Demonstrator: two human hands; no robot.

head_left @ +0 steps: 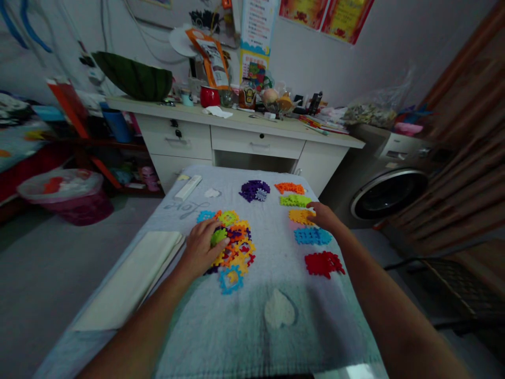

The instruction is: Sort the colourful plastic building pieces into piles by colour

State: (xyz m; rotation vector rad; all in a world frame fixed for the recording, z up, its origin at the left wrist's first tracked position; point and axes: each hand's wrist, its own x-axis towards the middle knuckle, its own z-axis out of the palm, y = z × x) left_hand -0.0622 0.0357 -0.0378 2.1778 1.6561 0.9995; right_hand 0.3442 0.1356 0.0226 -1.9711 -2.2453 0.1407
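My left hand [204, 246] rests at the left side of a mixed pile of plastic interlocking building pieces [238, 259]. Its thumb and fingers are around a light-green piece [218, 237]. Over on the right, my right hand [322, 217] has its fingers apart at the edges of a light-green group [294, 200] and a yellow-orange group [300, 216]; I see nothing held in it. The other pieces lie sorted by colour: orange [290, 187], blue [313, 236], red [324, 263] and purple [252, 190]. A grey piece [261, 195] lies on the purple ones.
A pale cloth [252, 337] covers the table. On its left are a folded white item [134, 279] and a white bar [188, 188]. Beyond stands a cluttered white desk [256, 143], with a washing machine [379, 173] at right and a lined pink bin [71, 202] at left.
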